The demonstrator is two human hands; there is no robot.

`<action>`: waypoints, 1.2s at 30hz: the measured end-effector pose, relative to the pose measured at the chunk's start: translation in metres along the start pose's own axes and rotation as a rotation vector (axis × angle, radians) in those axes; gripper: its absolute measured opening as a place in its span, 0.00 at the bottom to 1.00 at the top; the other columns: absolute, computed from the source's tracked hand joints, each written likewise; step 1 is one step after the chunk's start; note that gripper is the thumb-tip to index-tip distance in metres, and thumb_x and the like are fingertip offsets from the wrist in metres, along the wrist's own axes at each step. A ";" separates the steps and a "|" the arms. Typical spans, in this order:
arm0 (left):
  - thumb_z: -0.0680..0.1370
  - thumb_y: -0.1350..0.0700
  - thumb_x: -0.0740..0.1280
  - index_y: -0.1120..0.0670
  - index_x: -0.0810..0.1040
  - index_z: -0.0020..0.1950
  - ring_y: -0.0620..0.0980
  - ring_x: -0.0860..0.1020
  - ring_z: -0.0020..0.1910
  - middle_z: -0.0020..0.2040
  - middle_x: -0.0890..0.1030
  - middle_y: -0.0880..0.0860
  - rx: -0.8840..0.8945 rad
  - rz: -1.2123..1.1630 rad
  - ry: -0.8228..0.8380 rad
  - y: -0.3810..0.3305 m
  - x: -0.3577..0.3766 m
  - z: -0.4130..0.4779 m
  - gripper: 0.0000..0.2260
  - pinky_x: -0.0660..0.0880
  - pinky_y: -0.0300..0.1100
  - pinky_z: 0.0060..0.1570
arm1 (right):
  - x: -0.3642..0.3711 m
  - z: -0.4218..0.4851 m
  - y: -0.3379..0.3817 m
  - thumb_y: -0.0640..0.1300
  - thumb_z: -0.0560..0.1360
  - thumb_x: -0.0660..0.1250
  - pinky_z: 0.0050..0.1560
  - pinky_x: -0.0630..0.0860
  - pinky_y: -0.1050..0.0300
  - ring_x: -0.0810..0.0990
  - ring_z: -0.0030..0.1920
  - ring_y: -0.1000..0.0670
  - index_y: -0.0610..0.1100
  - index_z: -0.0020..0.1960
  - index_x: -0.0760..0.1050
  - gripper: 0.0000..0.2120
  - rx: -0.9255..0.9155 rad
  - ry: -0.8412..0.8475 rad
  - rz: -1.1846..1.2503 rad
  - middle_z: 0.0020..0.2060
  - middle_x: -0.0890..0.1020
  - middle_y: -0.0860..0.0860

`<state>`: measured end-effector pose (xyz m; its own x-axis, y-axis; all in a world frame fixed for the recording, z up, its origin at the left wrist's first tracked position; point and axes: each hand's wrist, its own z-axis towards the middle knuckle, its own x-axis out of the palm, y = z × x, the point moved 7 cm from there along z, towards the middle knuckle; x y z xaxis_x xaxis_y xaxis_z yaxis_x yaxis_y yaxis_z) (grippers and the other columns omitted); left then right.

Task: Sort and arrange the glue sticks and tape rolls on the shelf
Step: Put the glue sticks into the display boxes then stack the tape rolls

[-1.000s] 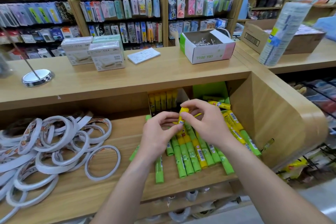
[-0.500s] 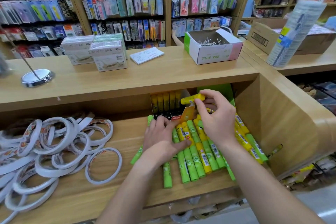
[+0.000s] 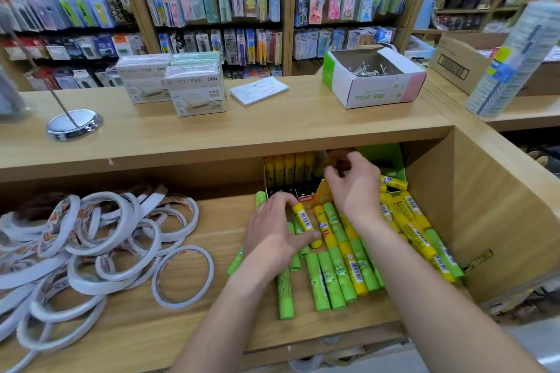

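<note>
1. Down in the lower centre of the frame, we see the left hand (image 3: 272, 233) pinching a yellow glue stick (image 3: 304, 221) between thumb and forefinger, with the stick lying slantwise.
2. Around it and to its right we find the loose glue sticks (image 3: 331, 277), green and yellow. They lie mostly side by side on the wooden shelf (image 3: 212, 327), and more yellow ones are heaped against its right wall.
3. Above them, the right hand (image 3: 354, 188) is at the mouth of a display box (image 3: 288, 171) at the back of the shelf, where yellow sticks stand upright in a row. Its fingers are curled, but blur keeps us from telling whether they grip anything.
4. Just right of that box we make out a green carton (image 3: 386, 157).
5. At the lower left, well apart from the sticks, the tape rolls (image 3: 91, 248) lie as a loose, overlapping pile of white rings on the same shelf.
6. Across the middle runs the counter top (image 3: 272, 127). It carries white boxes (image 3: 197, 91), a notepad (image 3: 259, 90), an open carton of metal clips (image 3: 374, 82) and, at the left, a chrome stand base (image 3: 74, 124).
</note>
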<state>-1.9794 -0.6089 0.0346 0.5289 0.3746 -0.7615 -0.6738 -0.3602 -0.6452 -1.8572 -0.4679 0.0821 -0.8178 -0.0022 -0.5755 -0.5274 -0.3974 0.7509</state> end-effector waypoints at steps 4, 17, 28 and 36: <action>0.64 0.37 0.79 0.38 0.65 0.52 0.46 0.75 0.58 0.52 0.73 0.40 -0.018 0.004 0.006 0.002 -0.003 -0.001 0.27 0.70 0.44 0.53 | 0.002 0.003 -0.002 0.43 0.77 0.70 0.40 0.62 0.65 0.74 0.44 0.49 0.36 0.57 0.82 0.13 0.066 0.008 -0.072 0.51 0.81 0.40; 0.66 0.37 0.78 0.38 0.66 0.54 0.46 0.74 0.55 0.50 0.72 0.40 -0.051 -0.012 0.014 -0.003 -0.007 -0.004 0.26 0.68 0.43 0.50 | 0.010 0.013 -0.011 0.51 0.77 0.66 0.40 0.70 0.54 0.77 0.44 0.41 0.45 0.47 0.78 0.10 0.092 0.330 -0.228 0.43 0.80 0.42; 0.66 0.37 0.78 0.37 0.66 0.54 0.47 0.74 0.58 0.51 0.72 0.40 -0.061 -0.005 0.004 -0.004 -0.008 -0.005 0.26 0.71 0.44 0.52 | -0.007 0.001 0.012 0.47 0.75 0.72 0.45 0.72 0.53 0.75 0.43 0.46 0.43 0.47 0.82 0.07 -0.183 0.123 -0.118 0.40 0.77 0.48; 0.66 0.37 0.78 0.38 0.66 0.54 0.46 0.74 0.57 0.51 0.72 0.40 -0.045 0.001 -0.004 -0.005 -0.007 -0.004 0.26 0.70 0.44 0.52 | -0.005 -0.012 0.014 0.44 0.73 0.73 0.43 0.64 0.56 0.72 0.44 0.50 0.46 0.42 0.79 0.04 -0.261 0.079 -0.058 0.37 0.77 0.54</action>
<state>-1.9778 -0.6131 0.0433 0.5264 0.3775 -0.7619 -0.6504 -0.3984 -0.6468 -1.8579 -0.4840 0.0912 -0.7619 -0.0396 -0.6465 -0.4876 -0.6219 0.6127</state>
